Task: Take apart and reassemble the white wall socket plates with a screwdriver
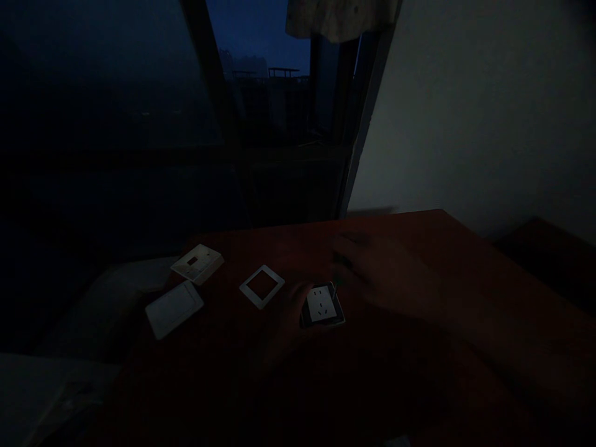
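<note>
At lower centre of the view, the left hand (287,330) grips the socket (321,304) by its left side, face up, on or just above the table (298,245). A thin green-ended tool (339,282) leans at the socket's right edge; by it are the right hand's (386,267) curled, blurred fingers, and whether they grip it I cannot tell. The work seems part-done: the trim (252,295), left of centre, is off the socket; any fastenings are too dark to judge. Farther left lie a plate (174,309) and, behind it, a slotted box (198,262), its inside hidden.
</note>
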Available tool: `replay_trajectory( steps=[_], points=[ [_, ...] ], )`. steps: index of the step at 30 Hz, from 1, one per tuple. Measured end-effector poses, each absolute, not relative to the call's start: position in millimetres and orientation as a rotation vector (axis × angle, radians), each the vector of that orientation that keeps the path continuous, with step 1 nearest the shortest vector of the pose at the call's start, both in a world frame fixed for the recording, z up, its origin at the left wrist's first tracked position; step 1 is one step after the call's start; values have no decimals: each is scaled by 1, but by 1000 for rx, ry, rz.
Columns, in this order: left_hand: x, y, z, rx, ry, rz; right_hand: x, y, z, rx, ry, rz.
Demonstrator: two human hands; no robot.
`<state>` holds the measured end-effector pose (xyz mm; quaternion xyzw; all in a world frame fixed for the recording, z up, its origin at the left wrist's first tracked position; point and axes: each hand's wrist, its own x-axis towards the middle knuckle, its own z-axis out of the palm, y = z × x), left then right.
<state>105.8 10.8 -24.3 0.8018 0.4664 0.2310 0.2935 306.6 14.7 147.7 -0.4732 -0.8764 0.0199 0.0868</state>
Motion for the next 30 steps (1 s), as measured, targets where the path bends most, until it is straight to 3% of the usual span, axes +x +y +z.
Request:
replay_trajectory(
  steps=[4,10,16,22,27,30],
  points=[
    [106,11,-24,2157,1255,605,304,17,143,-1554,-2551,-95],
    [108,10,-21,2148,1236,601,306,16,139,-1231,-2536,200],
    [106,11,-27,2177,1249,606,306,20,135,-1544,-2483,-83],
    [106,11,-27,2126,1216,629,312,19,141,-1278,-2484,274],
    [105,12,-30,2166,1249,608,309,21,132,-1601,-2421,-64],
    [104,11,-27,2163,1257,600,309,19,132,-1490,-2403,88]
  ],
)
